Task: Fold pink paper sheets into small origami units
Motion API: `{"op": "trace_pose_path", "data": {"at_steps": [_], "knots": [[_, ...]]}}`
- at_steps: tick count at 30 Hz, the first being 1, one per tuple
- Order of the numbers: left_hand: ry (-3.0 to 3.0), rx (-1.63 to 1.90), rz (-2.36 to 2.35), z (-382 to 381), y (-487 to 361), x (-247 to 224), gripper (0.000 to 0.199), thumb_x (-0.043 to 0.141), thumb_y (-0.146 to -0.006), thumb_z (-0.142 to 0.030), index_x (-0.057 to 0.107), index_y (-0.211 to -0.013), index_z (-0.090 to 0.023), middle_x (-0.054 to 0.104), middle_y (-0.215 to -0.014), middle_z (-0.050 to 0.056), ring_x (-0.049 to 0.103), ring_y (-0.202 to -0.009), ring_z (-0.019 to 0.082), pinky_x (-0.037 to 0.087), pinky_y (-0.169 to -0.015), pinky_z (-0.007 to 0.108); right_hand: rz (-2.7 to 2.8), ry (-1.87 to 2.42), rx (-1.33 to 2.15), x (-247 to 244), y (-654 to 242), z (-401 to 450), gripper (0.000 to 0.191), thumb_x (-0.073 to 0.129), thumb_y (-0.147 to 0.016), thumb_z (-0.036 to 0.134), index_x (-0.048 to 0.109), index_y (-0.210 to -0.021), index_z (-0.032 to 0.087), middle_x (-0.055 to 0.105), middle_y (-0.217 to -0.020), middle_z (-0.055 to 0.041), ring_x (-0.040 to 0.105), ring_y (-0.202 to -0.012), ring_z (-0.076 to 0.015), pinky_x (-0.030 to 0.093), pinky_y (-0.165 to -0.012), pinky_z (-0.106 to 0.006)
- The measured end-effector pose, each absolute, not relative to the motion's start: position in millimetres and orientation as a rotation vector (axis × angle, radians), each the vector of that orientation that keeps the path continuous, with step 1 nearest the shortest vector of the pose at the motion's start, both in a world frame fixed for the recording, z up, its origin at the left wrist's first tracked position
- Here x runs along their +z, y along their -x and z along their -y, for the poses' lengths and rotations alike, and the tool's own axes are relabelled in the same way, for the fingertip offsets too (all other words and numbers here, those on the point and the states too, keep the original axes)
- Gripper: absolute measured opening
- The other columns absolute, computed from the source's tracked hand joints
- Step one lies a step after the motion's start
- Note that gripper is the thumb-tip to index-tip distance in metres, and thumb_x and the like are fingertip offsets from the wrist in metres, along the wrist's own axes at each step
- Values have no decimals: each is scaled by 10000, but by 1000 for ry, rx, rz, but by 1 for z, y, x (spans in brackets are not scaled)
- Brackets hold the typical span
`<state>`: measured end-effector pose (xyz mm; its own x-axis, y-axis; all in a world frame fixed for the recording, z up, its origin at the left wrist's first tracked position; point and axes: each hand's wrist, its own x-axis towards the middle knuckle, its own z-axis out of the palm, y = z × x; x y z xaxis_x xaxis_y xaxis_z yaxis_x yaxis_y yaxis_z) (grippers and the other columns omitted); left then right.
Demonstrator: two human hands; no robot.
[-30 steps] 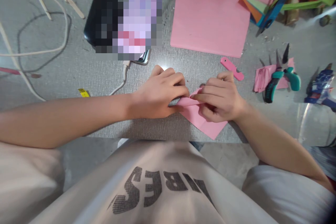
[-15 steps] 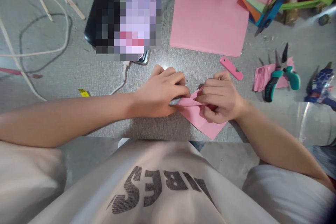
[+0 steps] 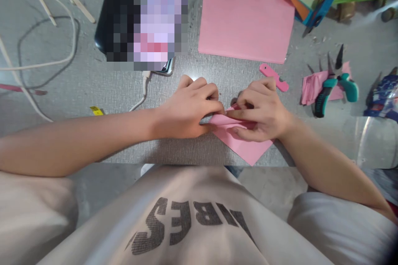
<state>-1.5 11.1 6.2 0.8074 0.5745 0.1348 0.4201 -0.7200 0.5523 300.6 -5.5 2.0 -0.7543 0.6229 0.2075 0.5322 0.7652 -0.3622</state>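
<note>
A sheet of pink paper (image 3: 251,150) lies near the table's front edge, one pointed corner towards me and its upper part folded over. My left hand (image 3: 199,105) pinches the left end of the fold between thumb and curled fingers. From the other side, my right hand (image 3: 259,109) grips the folded part, its index finger stretched along the fold and its thumb lower on the paper. Both hands cover the paper's far part. Just beyond my right hand lies a pink folding cutter (image 3: 273,77), partly behind the knuckles.
A stack of pink sheets (image 3: 245,16) lies at the back. Teal-handled pliers (image 3: 336,85) rest on small pink paper pieces (image 3: 312,87) at right, near a blue tool (image 3: 384,97). Blurred phone-like items (image 3: 158,25), a white cable (image 3: 74,37) and wooden sticks (image 3: 77,2) are at left.
My right hand's fingers have straightened and spread, the index reaching left along the fold and the thumb moving left. My left hand keeps its pinch. The view has shifted slightly.
</note>
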Motion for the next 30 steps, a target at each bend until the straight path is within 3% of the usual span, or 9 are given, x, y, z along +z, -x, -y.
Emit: {"op": "trace_pose_path", "data": {"at_steps": [7, 12, 17, 23, 30], "knots": [[-2473, 420, -740, -11, 2, 6, 155, 821, -1012, -374, 837, -1122, -265, 726, -1168, 99, 596, -1110, 326, 379, -971, 539, 2610, 804, 217, 3, -314, -2, 302, 805, -1030, 632, 853, -1053, 335, 649, -837, -11, 607, -848, -257, 376, -939, -596], [-2478, 435, -737, -12, 3, 5, 180, 821, -1034, -414, 842, -1117, -256, 722, -1151, 97, 592, -1104, 318, 366, -990, 532, 2685, 950, 294, 7, -324, -10, 474, 743, -1027, 804, 861, -1063, 346, 656, -818, -18, 613, -842, -266, 405, -951, -604], [-2454, 396, -758, -11, 2, 9, 172, 845, -1021, -384, 846, -1122, -245, 729, -1173, 98, 603, -1112, 314, 359, -999, 512, 2737, 1055, 264, 17, -320, -9, 649, 662, -1019, 925, 823, -951, 300, 696, -842, -49, 611, -874, -269, 398, -961, -579], [-2445, 396, -794, -10, 0, 10, 204, 866, -1020, -422, 836, -1111, -242, 746, -1175, 88, 616, -1095, 302, 354, -984, 508, 2563, 985, 98, 20, -285, 14, 595, 592, -1155, 743, 752, -871, 246, 736, -920, -49, 604, -859, -238, 368, -882, -492], [-2406, 397, -837, -11, -3, 9, 315, 849, -1038, -541, 791, -1039, -232, 739, -1075, 71, 624, -1091, 310, 378, -1021, 525, 2540, 1343, 534, 18, -258, 30, 488, 600, -1174, 497, 726, -790, 224, 648, -779, -34, 546, -801, -220, 296, -858, -450]]}}
